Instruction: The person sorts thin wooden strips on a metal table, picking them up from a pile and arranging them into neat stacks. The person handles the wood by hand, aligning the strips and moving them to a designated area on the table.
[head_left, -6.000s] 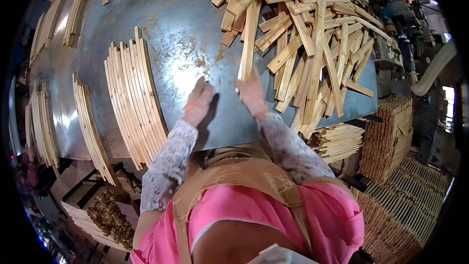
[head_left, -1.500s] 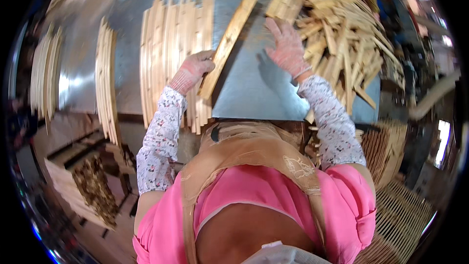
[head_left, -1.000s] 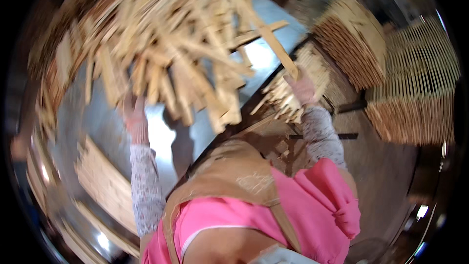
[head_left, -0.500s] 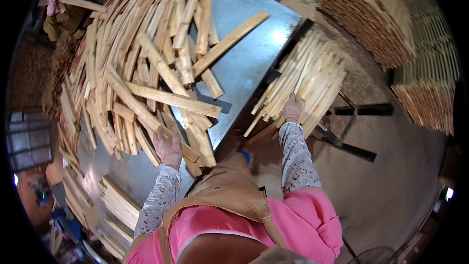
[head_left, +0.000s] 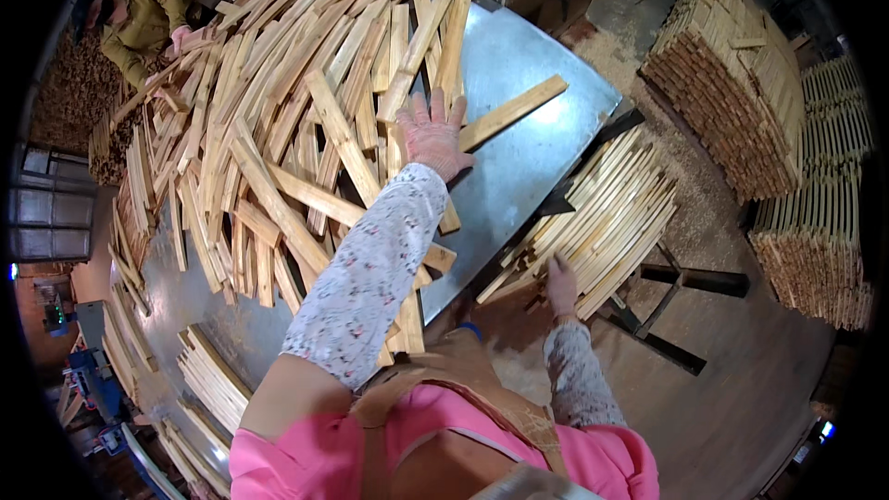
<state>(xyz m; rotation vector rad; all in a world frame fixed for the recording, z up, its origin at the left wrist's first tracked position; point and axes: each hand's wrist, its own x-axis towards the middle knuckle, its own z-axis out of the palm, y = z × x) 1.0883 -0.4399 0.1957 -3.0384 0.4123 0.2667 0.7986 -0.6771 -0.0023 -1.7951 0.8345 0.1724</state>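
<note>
My left hand (head_left: 433, 134) reaches forward over the big heap of wooden slats (head_left: 264, 120) on the metal table. Its fingers are spread, and the palm lies above one end of a slat (head_left: 514, 111) that slants out to the right. Low on the right, my right hand (head_left: 562, 287) is at the near ends of a neat stack of slats (head_left: 602, 222). From above its fingers are bunched and partly hidden, so a grip cannot be made out.
The metal table (head_left: 528, 65) has its right edge beside the stack, which rests on a dark metal stand (head_left: 681, 282). Tall piles of slats (head_left: 722, 83) stand farther right. At the far left, a person (head_left: 139, 28) handles slats. More slats (head_left: 208, 375) lie near left.
My left hand has gone forward and right, from a slat near the table's front edge to farther over the heap. My right hand has drawn back from the stack's top to its near ends.
</note>
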